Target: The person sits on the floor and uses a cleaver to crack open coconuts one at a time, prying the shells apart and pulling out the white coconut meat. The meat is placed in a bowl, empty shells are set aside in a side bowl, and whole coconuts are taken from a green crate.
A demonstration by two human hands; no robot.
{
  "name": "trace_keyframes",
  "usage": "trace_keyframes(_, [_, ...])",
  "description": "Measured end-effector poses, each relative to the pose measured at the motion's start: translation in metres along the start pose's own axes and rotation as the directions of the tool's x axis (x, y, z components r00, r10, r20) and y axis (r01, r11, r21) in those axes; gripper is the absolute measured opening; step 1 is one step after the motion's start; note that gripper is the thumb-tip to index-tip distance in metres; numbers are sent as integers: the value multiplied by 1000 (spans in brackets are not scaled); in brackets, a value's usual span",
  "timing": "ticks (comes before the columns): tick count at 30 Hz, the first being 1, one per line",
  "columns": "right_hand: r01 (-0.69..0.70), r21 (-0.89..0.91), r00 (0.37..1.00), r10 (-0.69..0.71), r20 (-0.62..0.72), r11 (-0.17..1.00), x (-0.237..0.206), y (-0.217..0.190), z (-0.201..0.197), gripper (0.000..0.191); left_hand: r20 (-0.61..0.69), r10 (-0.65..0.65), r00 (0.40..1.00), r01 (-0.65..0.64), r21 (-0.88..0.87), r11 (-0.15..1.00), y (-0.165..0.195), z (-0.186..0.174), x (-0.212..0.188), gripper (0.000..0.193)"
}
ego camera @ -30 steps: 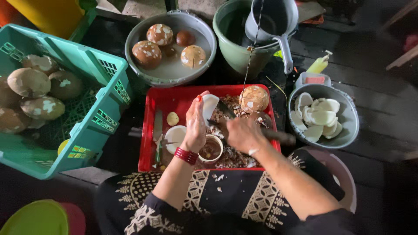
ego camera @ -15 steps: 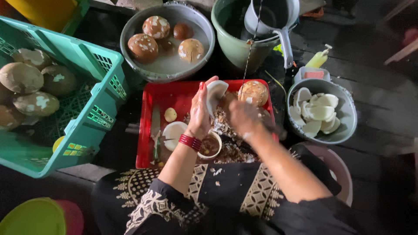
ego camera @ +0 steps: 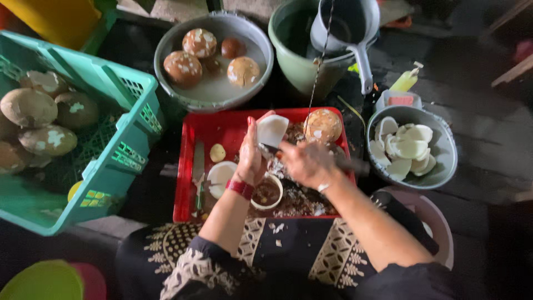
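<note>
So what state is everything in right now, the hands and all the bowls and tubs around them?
Left hand: gripping a white coconut piece.
Right hand: closed on a knife, blade against the piece.
Red tray: littered with brown shavings.
Grey basin: holds unpeeled coconuts in water.
Metal bowl: filled with peeled white pieces.
Green crate: loaded with coconuts.

A small yellow-green squeeze bottle (ego camera: 407,79) lies just above the grey bowl (ego camera: 447,166); no labels, signs or screens show.
</note>
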State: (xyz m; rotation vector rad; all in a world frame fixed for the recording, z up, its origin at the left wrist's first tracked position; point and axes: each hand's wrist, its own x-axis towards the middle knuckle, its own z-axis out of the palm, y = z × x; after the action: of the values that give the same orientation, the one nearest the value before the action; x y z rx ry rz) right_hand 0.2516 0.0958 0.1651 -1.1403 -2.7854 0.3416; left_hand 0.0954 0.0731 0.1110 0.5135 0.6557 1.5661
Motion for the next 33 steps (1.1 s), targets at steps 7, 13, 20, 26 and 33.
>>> trace_keyframes(7, [-103, -218, 981, 64, -181, 970, -1, 21, 32, 13, -39, 52, 998, -43, 194, 980, -7, -5, 7, 63])
trace_keyframes(13, [-29, -20, 999, 29, -39, 999, -17, 7, 19, 42, -34, 319, 947, -280, 399, 873, 26, -39, 4, 56])
trace_keyframes(20, [-260, -134, 950, 229, -213, 956, -6, 9, -3, 60, -118, 350, 929, -266, 446, 855, 19, -41, -13, 59])
trace_keyframes(26, [-227, -148, 968, 206, -144, 963, -3, 29, 17, 24, -217, 163, 963, -150, 73, 986, 11, -42, -24, 59])
trace_keyframes(33, [-150, 263, 934, 224, -277, 953, -2, 42, 4, 29, -191, -50, 980, 49, -10, 999, 10, -30, -33, 36])
